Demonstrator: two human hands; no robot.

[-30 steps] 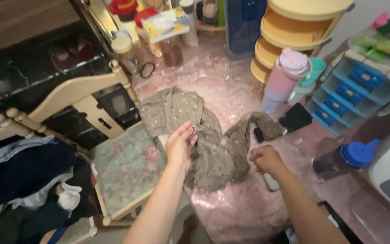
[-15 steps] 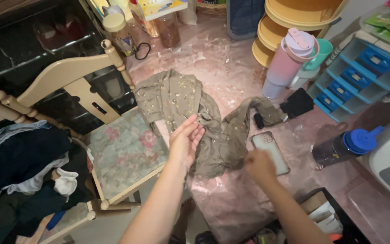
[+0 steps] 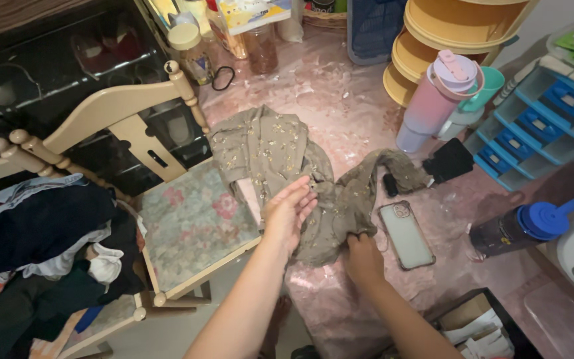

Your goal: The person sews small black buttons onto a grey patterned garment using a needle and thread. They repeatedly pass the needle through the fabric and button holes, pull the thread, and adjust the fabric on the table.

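A crumpled olive garment with small pale flecks lies on a pink marbled bench, its bulk toward the far left and a twisted sleeve trailing off to the right, so its long axis runs roughly left to right across the bench. The right hand has closed its grip on the near edge of the garment, fingers curled into the cloth. The left hand lies open and flat on the fabric just left of that, fingers spread toward the garment's middle, holding nothing. Both hands touch the cloth; the right is at its nearest hem, the left a little farther in.

Just right of the garment a phone lies flat on the bench, near the right hand but apart from it. Beyond the sleeve's end sit a small black pouch and a pink tumbler; farther right a dark bottle with a blue cap lies on its side. Blue drawers and yellow shelves stand behind those.

Left of the garment a cream wooden chair with a floral seat cushion is drawn up against the bench edge, and a heap of dark clothes sits left of it. Jars and packets crowd the far end of the bench.
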